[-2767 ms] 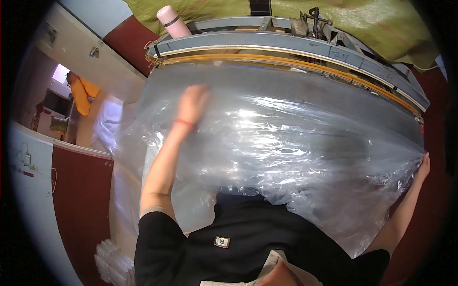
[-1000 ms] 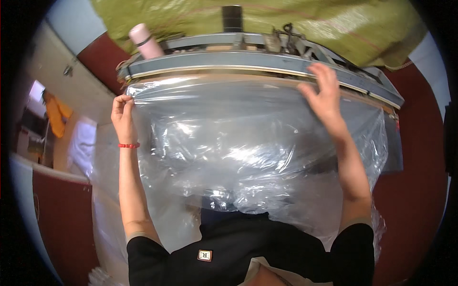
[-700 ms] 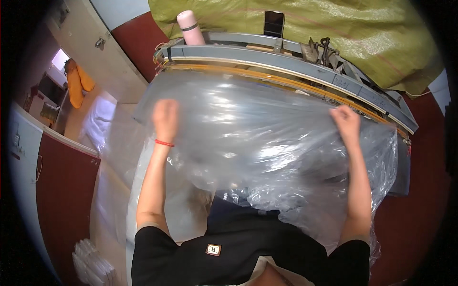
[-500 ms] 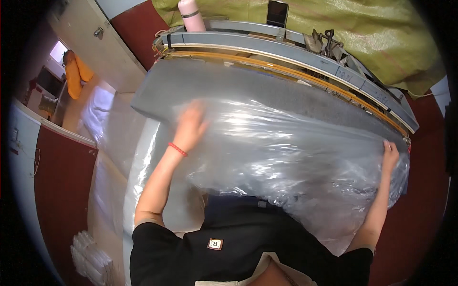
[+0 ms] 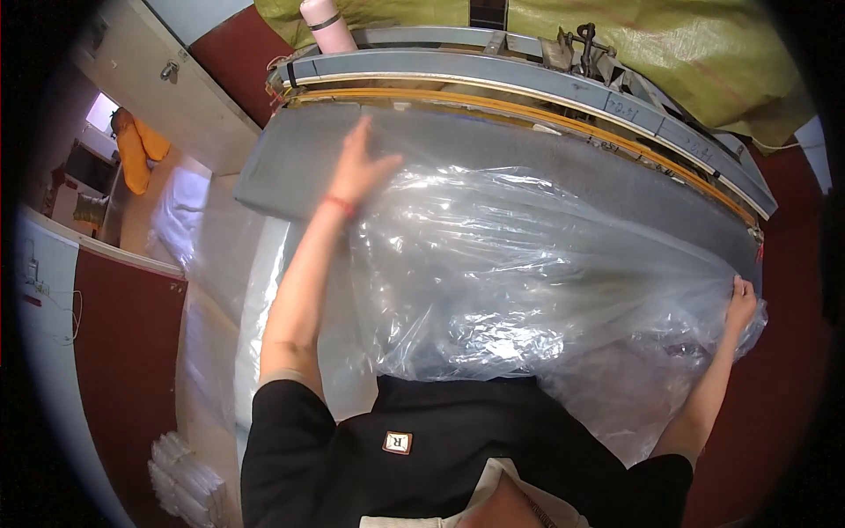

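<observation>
Clear plastic film [image 5: 493,264] lies in wrinkles across a grey padded work surface [image 5: 290,158] and hangs toward my body. My right hand [image 5: 741,304] is closed on the film's edge at the far right end. Over the grey surface at the left, my left hand [image 5: 361,172] is stretched out with thumb and fingers apart, slightly blurred. It is beside the film's left edge and holds nothing. A red beaded bracelet [image 5: 340,207] is on my left wrist.
Behind the surface runs a long metal frame [image 5: 440,66] with a yellow-orange strip [image 5: 493,106] and a clamp [image 5: 585,48]. A pink bottle [image 5: 328,26] stands at its left. Stacked clear plastic packs [image 5: 187,480] lie at lower left, near an open door [image 5: 176,88].
My left hand has moved away from me, toward the metal frame. My right hand has shifted slightly right and nearer, with the film edge in it. The film has spread and its wrinkles have changed.
</observation>
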`<state>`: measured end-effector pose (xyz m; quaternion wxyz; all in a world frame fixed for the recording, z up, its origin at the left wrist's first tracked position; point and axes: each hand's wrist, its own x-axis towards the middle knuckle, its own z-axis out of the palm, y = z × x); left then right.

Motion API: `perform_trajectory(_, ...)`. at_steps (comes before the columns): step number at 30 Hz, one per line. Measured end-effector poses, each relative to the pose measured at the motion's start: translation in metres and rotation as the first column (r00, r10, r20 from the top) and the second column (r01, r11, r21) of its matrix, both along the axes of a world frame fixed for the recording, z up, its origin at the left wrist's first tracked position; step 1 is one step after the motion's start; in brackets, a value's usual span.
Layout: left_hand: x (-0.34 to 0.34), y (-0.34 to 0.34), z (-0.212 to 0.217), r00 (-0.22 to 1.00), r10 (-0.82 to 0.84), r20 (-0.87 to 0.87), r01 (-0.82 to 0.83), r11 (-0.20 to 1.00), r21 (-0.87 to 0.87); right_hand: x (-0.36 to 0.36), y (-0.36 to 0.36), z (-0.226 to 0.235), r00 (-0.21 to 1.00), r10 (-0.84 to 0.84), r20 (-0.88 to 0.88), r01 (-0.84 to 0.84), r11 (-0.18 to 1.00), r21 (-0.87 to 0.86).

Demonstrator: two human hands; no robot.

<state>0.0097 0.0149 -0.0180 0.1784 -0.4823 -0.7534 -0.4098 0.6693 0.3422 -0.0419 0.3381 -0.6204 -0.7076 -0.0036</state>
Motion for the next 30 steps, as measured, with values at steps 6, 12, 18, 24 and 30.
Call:
perform_trajectory(6,0.053,-0.026,0.041,0.682,-0.509,0.525,0.691,0.684,-0.233,0.010,0.002,-0.007,0.997,-0.072,0.007,0.072,0.997,0.009)
perform_trajectory(12,0.074,-0.027,0.058,0.392,-0.319,0.863,0.829,0.529,-0.181,-0.002,-0.006,0.003,0.995,-0.103,-0.006,0.103,0.994,-0.045)
perform_trajectory(18,0.109,0.083,0.016,0.810,-0.553,0.194,0.585,0.786,-0.201,-0.006,-0.005,0.002,0.997,-0.079,-0.001,0.079,0.997,0.007)
perform_trajectory(24,0.102,0.107,0.002,0.847,-0.400,-0.350,0.206,0.854,-0.478,0.003,-0.002,-0.003,0.995,-0.101,0.009,0.101,0.995,0.008)
perform_trajectory(30,-0.061,0.038,0.009,0.708,0.011,0.706,0.282,0.912,-0.297,0.016,0.009,-0.010,0.994,-0.112,0.007,0.112,0.993,-0.037)
